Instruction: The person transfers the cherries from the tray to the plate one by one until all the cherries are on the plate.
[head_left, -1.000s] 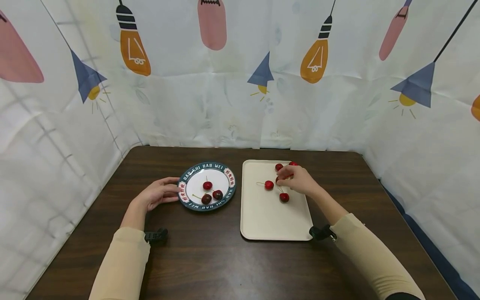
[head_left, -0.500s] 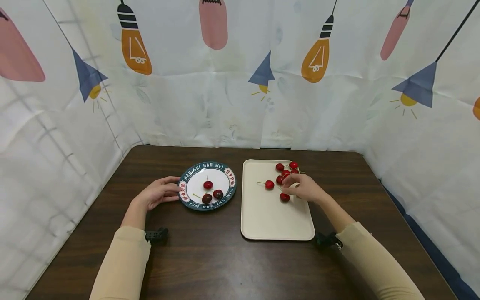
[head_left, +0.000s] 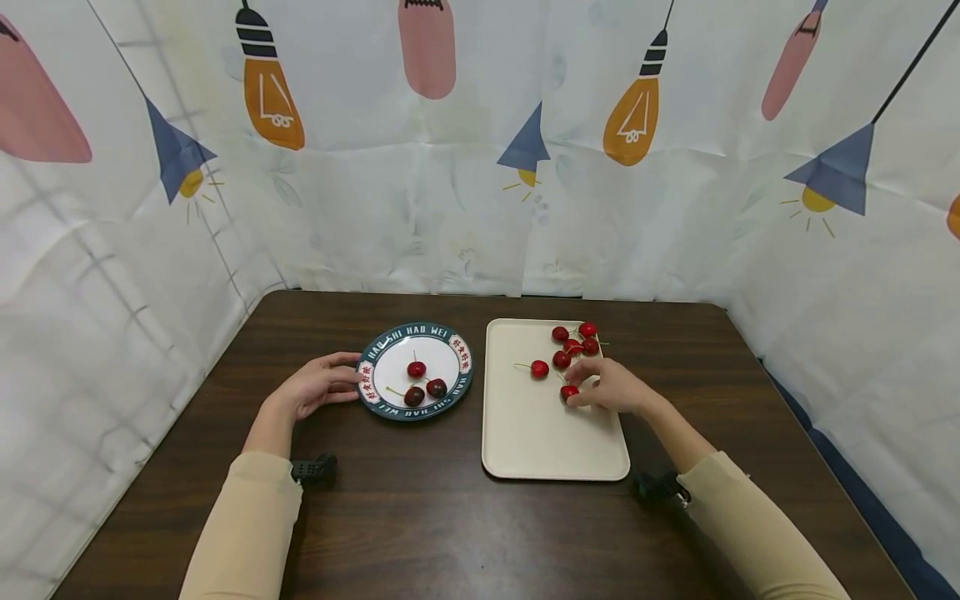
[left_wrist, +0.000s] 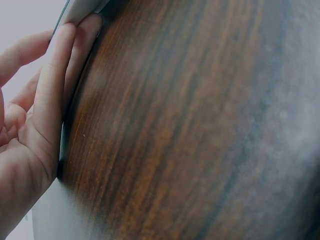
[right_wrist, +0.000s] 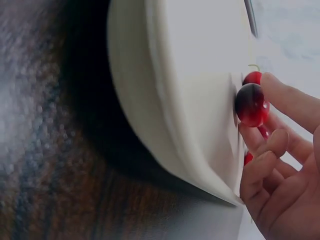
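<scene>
My left hand (head_left: 321,387) rests its fingertips against the left rim of a round plate (head_left: 382,406) with a blue patterned border, its fingers fairly straight. Three cherries lie on the plate, among them a bright red one (head_left: 416,369). In the left wrist view, fingers (left_wrist: 52,85) meet the plate's edge (left_wrist: 80,10). Over the cream tray (head_left: 525,450), my right hand (head_left: 609,387) pinches the nearest cherry (head_left: 568,392) between thumb and finger. The right wrist view shows this dark red cherry (right_wrist: 251,105) between them, close over the tray's surface.
Several more cherries lie toward the tray's far right corner, including one red cherry (head_left: 560,334). Another cherry (head_left: 539,369) sits apart to their left, its stem pointing left. Plate and tray stand side by side on a dark wooden table (head_left: 420,517). A printed curtain (head_left: 375,217) hangs behind it.
My right hand has moved from the clustered cherries slightly toward me, down to the nearest cherry, and its fingers have come around it. The left hand stays at the plate's rim.
</scene>
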